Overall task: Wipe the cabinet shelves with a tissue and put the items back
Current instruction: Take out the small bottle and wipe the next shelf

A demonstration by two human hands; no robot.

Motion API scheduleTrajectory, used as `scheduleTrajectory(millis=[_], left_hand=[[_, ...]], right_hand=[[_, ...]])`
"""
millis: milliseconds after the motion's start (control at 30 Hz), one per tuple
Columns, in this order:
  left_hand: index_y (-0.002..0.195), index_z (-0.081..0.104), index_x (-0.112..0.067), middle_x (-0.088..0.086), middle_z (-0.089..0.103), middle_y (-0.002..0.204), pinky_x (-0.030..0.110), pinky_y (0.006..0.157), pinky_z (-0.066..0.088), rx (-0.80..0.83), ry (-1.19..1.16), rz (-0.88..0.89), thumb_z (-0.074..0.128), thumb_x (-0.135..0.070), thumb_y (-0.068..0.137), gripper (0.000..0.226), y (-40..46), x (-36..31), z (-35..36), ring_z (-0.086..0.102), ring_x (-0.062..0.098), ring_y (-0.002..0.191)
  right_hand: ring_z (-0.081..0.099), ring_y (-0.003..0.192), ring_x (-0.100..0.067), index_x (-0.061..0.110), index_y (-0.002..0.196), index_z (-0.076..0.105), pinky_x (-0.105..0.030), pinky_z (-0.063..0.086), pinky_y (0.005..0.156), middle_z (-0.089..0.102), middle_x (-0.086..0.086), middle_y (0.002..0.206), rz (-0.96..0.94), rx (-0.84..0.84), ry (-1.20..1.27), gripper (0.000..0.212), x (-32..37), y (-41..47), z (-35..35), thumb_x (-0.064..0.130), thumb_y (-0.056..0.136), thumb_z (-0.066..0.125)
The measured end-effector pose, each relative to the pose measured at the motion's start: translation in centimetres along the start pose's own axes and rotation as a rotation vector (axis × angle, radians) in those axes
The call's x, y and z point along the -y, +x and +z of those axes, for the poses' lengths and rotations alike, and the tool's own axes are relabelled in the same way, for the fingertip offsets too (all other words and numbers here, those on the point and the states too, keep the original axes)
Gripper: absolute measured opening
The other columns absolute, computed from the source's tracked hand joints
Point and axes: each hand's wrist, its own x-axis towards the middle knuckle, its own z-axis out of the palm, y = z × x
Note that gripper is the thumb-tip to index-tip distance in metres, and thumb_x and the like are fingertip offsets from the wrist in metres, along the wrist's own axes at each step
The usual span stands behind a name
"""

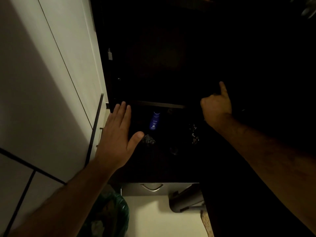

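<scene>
Reaching toward a dark, dimly lit cabinet (153, 65), the person has both hands up at its opening, and no tissue can be made out in either one. The left hand (116, 134) is flat, fingers straight and together, thumb spread, holding nothing, near the cabinet's left edge beside a pale door panel (51, 74). The right hand (216, 106) is curled, one digit sticking upward; whether it grips a door edge or anything else is lost in the gloom, so I cannot tell. Between the hands, below a thin shelf edge (160, 104), stands a blue lotion bottle (154, 120), with crinkled shiny wrappers (194, 134) just beside it to the right. My judgement is that this is the early stage, opening or surveying the cabinet, with items not yet cleared. The next move likely calls for lifting out the bottle and wrappers, then fetching a tissue before any wiping.
</scene>
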Motion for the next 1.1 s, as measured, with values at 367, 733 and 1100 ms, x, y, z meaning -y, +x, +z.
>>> scheduleTrajectory(millis=[367, 733, 1100], left_hand=[[0.155, 0.006, -0.011, 0.009, 0.004, 0.163, 0.039, 0.122, 0.004, 0.205, 0.080, -0.117, 0.000, -0.079, 0.086, 0.097, -5.4, -2.7, -0.9, -0.003, 0.020, 0.150], [0.149, -0.012, -0.021, 0.004, -0.012, 0.162, 0.040, 0.123, -0.003, 0.506, 0.149, -0.156, -0.015, -0.083, 0.076, 0.096, -16.9, -8.6, -1.1, -0.016, 0.017, 0.148], [0.154, -0.010, -0.016, 0.006, -0.015, 0.162, 0.038, 0.122, -0.006, 0.797, 0.267, -0.201, -0.017, -0.079, 0.072, 0.104, -31.2, -13.5, -0.5, -0.016, 0.021, 0.149]], right_hand=[[0.063, 0.097, -0.019, 0.020, 0.089, 0.069, -0.040, 0.015, 0.117, 0.071, -0.001, 0.086, -0.027, 0.065, 0.474, 0.017, 3.7, -8.8, -0.7, 0.016, 0.090, 0.052], [0.063, 0.100, -0.030, 0.025, 0.107, 0.066, -0.029, 0.046, 0.078, 0.068, -0.008, 0.110, 0.045, 0.396, 0.981, 0.020, 8.5, -29.2, 2.7, 0.023, 0.092, 0.054], [0.064, 0.086, -0.027, 0.016, 0.100, 0.071, -0.024, 0.038, 0.067, 0.070, -0.006, 0.093, 0.154, 0.526, 1.234, 0.020, 6.8, -44.1, 5.4, 0.031, 0.091, 0.059]])
